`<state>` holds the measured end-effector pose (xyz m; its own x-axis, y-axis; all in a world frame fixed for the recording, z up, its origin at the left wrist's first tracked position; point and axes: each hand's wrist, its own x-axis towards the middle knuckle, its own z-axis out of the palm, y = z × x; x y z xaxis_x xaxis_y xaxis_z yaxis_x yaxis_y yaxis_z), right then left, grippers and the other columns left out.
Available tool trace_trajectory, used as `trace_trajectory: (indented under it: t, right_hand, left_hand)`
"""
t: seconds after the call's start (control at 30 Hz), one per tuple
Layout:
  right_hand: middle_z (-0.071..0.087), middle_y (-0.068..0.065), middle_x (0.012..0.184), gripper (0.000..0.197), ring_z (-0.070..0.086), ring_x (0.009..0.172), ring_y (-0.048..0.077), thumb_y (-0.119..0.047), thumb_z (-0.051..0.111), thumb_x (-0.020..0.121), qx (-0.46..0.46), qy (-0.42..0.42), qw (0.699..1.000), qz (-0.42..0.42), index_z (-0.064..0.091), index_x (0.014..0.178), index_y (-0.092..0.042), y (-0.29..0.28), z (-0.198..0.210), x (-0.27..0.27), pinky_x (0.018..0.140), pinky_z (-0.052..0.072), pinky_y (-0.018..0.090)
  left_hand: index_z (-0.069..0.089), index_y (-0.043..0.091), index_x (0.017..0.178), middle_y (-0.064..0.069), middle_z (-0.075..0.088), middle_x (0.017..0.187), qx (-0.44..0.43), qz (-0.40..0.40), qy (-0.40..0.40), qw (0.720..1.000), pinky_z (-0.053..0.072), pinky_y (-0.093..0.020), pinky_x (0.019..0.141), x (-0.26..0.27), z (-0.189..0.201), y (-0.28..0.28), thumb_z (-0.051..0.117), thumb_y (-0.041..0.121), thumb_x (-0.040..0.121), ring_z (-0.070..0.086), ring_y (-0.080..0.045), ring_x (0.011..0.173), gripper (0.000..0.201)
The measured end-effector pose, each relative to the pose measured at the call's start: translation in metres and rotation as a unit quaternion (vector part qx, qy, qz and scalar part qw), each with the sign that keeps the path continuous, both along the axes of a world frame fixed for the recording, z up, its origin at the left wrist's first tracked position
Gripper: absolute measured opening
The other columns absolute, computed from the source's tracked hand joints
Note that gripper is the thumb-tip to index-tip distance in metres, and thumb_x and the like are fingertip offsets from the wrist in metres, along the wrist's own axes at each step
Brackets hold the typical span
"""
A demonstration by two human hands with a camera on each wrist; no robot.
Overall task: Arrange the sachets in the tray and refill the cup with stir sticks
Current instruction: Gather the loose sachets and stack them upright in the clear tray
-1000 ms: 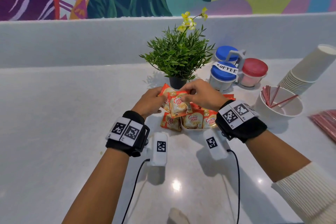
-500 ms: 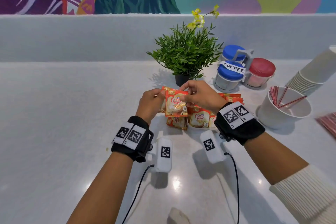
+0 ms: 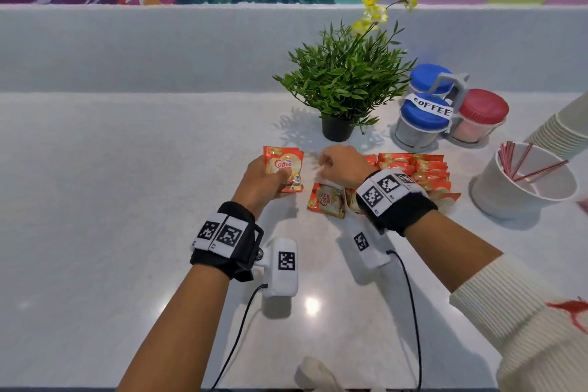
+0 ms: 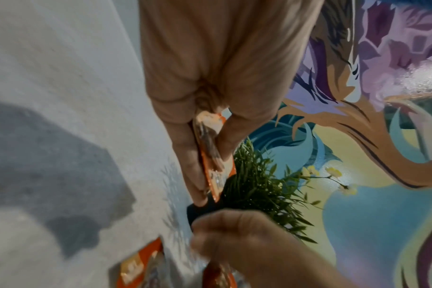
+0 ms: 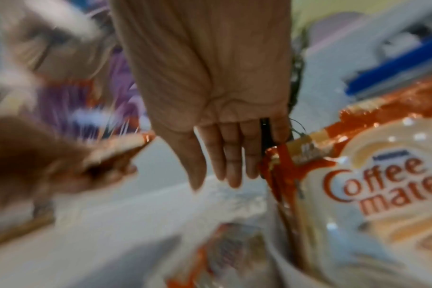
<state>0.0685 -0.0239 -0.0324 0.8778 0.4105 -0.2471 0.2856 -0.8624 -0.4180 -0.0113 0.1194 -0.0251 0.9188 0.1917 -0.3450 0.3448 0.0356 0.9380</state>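
My left hand (image 3: 280,180) grips a small stack of orange Coffee mate sachets (image 3: 284,165) between thumb and fingers, held above the counter left of the pile; the left wrist view shows the held sachets (image 4: 218,175) edge-on. My right hand (image 3: 323,165) hovers empty just right of them, and the right wrist view shows its fingers (image 5: 231,171) relaxed and straight. A row of sachets (image 3: 416,169) stands packed behind my right wrist, with a loose sachet (image 3: 327,202) lying in front. The tray beneath them is mostly hidden. A white cup (image 3: 496,197) at the right holds a few red stir sticks (image 3: 512,159).
A potted plant (image 3: 346,83) stands just behind my hands. Blue and red lidded canisters (image 3: 445,111) sit right of it. A stack of paper cups (image 3: 563,127) lies at the far right. The counter (image 3: 127,184) stretches to the left.
My hands have come apart. The left hand carried the sachet stack to the left; the right hand let go of it and dropped towards the sachets on the right.
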Motion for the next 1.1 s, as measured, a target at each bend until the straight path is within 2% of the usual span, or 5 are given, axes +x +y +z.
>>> trace_trajectory:
  t: [0.13, 0.37, 0.6, 0.77, 1.1]
  right_hand:
    - [0.056, 0.01, 0.122, 0.03, 0.03, 0.132, 0.033, -0.02, 0.053, 0.085, -0.284, -0.031, 0.954, 0.094, 0.052, 0.114, -0.011, 0.01, -0.018, -0.012, 0.111, 0.004, 0.062]
    - [0.06, 0.009, 0.109, 0.014, 0.027, 0.131, 0.034, -0.024, 0.059, 0.081, -0.304, -0.03, 0.948, 0.087, 0.05, 0.088, -0.015, 0.014, -0.022, -0.01, 0.108, -0.005, 0.069]
    - [0.052, 0.007, 0.083, 0.022, 0.048, 0.102, 0.026, -0.027, 0.062, 0.083, 0.001, -0.009, 1.0, -0.003, 0.052, 0.071, -0.012, 0.002, -0.002, -0.012, 0.104, 0.028, 0.046]
    - [0.062, 0.018, 0.078, 0.028, 0.057, 0.072, 0.028, -0.013, 0.072, 0.078, 0.358, 0.134, 0.913, -0.142, 0.062, 0.084, 0.012, -0.041, 0.021, -0.022, 0.067, 0.046, 0.037]
    - [0.058, -0.005, 0.047, 0.01, 0.05, 0.042, 0.006, 0.0, 0.064, 0.082, 0.401, 0.141, 0.886, -0.188, 0.064, 0.092, 0.0, -0.11, 0.027, -0.035, 0.045, 0.046, 0.019]
  left_hand:
    - [0.055, 0.005, 0.107, -0.016, 0.061, 0.099, -0.003, 0.005, -0.003, 1.0, 0.052, -0.039, 0.085, -0.004, -0.004, 0.009, 0.048, -0.004, 0.091, 0.062, -0.024, 0.08, 0.019]
    - [0.055, 0.007, 0.107, -0.015, 0.063, 0.103, -0.002, 0.011, 0.004, 1.0, 0.053, -0.038, 0.087, -0.007, -0.008, 0.014, 0.048, 0.0, 0.093, 0.062, -0.031, 0.096, 0.017]
    - [0.056, 0.01, 0.104, -0.014, 0.063, 0.104, 0.008, 0.05, 0.001, 0.999, 0.053, -0.034, 0.083, -0.006, -0.014, 0.007, 0.043, 0.0, 0.094, 0.063, -0.029, 0.096, 0.019]
    - [0.056, 0.012, 0.112, -0.013, 0.064, 0.11, -0.002, 0.021, -0.012, 1.0, 0.053, -0.034, 0.085, -0.005, -0.011, -0.014, 0.038, -0.001, 0.094, 0.063, -0.027, 0.1, 0.028]
    - [0.045, 0.014, 0.132, -0.012, 0.061, 0.124, -0.03, -0.139, -0.025, 0.99, 0.054, -0.038, 0.086, 0.01, 0.005, -0.108, 0.032, 0.035, 0.101, 0.063, -0.026, 0.107, 0.04]
